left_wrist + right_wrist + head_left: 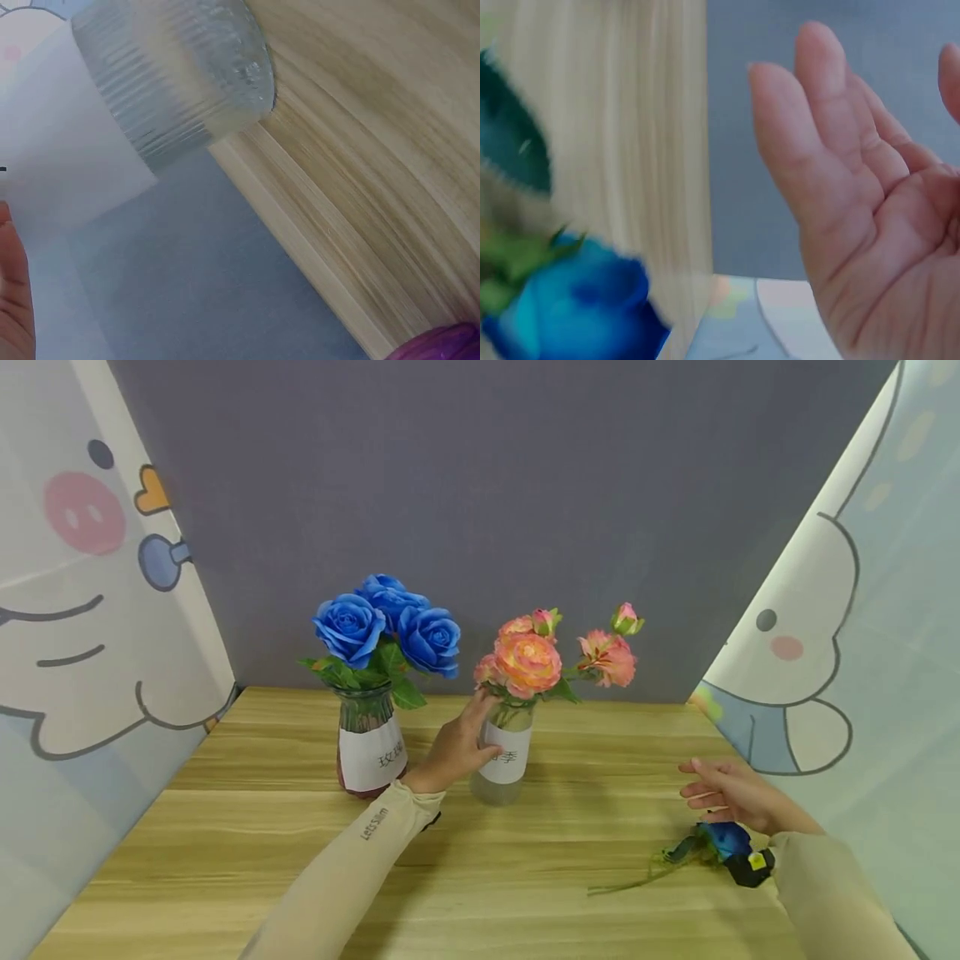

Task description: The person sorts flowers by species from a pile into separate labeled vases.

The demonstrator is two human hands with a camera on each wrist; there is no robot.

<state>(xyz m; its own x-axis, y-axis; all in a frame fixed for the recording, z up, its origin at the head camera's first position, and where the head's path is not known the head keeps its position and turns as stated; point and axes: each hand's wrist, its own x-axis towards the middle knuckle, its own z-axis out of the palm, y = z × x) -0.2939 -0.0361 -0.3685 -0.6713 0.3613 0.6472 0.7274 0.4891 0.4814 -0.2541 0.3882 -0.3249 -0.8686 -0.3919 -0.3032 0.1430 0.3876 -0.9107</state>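
My left hand (pixel 461 739) grips the clear ribbed glass vase (pixel 497 792) from its left side, thumb on the white label (pixel 510 760) and fingers up by the neck. Orange-pink flowers (pixel 528 664) fill this vase, and one stem leans out to the right. In the left wrist view, the thumb (pixel 13 285) lies at the label's edge. My right hand (pixel 731 793) is held above the table with loosely bent fingers and nothing in it. Below it, a single blue rose (pixel 726 837) lies on its side, its green stem pointing left.
Left of my left hand stands a reddish vase (pixel 347 781) with a white label, holding several blue roses (pixel 348 628). A grey panel (pixel 510 510) rises behind the wooden table (pixel 247 827). Cartoon-printed sheets (pixel 97 610) flank it on both sides.
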